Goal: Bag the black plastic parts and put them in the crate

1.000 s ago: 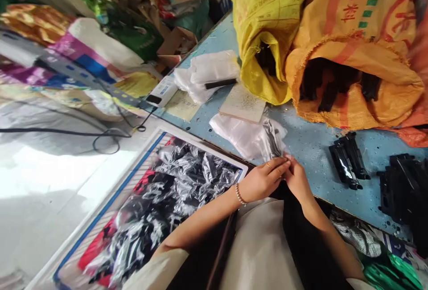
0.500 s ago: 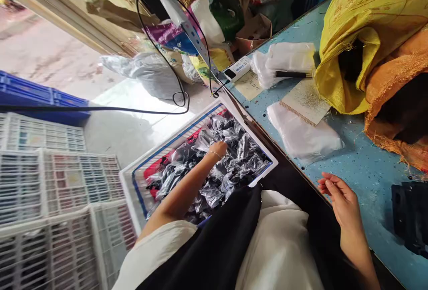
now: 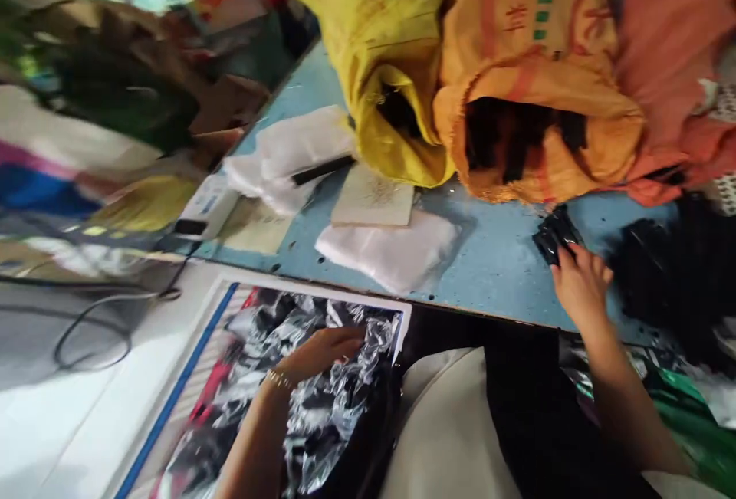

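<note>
My left hand (image 3: 325, 352) reaches over a white basket (image 3: 405, 323). Its fingers are stretched out and nothing shows in them. Beneath it, many clear-wrapped packets (image 3: 336, 407) with dark contents fill the basket. On the blue table, my right hand (image 3: 580, 280) has its fingers curled against a small stack of black pieces (image 3: 555, 232), which look like plastic. The thumb side meets the near edge of the stack; blur hides the exact grip. A pile of black items (image 3: 649, 261) lies just right of this hand.
A yellow sack (image 3: 396, 47), an orange sack (image 3: 534, 85) with dark contents and a red sack (image 3: 667, 54) line the back of the blue table (image 3: 488, 254). Clear plastic bags (image 3: 391, 254), a board (image 3: 373, 196) and a white device (image 3: 207, 208) lie left. A black cable (image 3: 115, 296) hangs beside the table.
The view has swung right. My right hand has moved from above the table onto the black pieces. My left hand has left its closed pose among the packets, and its fingers are now extended.
</note>
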A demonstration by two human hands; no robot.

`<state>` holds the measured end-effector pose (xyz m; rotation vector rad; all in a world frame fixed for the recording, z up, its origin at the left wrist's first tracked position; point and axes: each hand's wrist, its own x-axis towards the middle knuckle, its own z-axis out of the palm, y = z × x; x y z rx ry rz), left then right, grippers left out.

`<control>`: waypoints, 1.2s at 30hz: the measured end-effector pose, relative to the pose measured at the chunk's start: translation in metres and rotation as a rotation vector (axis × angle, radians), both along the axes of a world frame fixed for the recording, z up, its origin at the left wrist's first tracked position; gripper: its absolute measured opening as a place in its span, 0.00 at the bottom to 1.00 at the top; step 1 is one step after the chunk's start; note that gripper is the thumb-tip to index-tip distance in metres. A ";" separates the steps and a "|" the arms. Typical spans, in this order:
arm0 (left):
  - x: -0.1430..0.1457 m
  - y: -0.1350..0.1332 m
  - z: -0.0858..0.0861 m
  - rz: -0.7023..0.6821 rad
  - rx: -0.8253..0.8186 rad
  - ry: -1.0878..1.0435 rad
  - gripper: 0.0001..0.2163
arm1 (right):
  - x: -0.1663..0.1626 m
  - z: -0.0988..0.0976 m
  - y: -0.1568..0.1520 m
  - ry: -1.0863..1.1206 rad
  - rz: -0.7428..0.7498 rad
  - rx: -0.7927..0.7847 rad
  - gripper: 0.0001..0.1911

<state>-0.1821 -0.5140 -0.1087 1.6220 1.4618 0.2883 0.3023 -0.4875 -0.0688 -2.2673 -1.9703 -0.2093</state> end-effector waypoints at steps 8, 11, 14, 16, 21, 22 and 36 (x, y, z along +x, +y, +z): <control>0.155 0.061 0.021 -0.084 0.653 0.276 0.09 | -0.015 -0.005 -0.007 0.079 0.262 -0.090 0.24; 0.160 0.083 0.015 -0.172 0.600 0.347 0.09 | -0.011 -0.004 -0.015 0.106 0.309 -0.083 0.24; 0.143 0.092 0.014 -0.083 0.521 0.138 0.07 | -0.012 -0.005 -0.015 0.238 0.439 -0.094 0.26; 0.136 0.092 0.016 0.027 0.437 0.004 0.05 | -0.021 -0.006 -0.012 0.349 0.422 -0.051 0.23; 0.138 0.092 0.019 0.337 0.205 -0.206 0.07 | -0.039 -0.008 -0.015 0.345 0.108 -0.072 0.30; 0.139 0.092 0.019 0.369 0.197 -0.235 0.07 | -0.035 -0.008 -0.019 0.345 0.061 -0.127 0.31; 0.136 0.090 0.015 0.093 0.428 -0.013 0.10 | -0.107 -0.004 -0.013 1.892 0.011 -0.718 0.22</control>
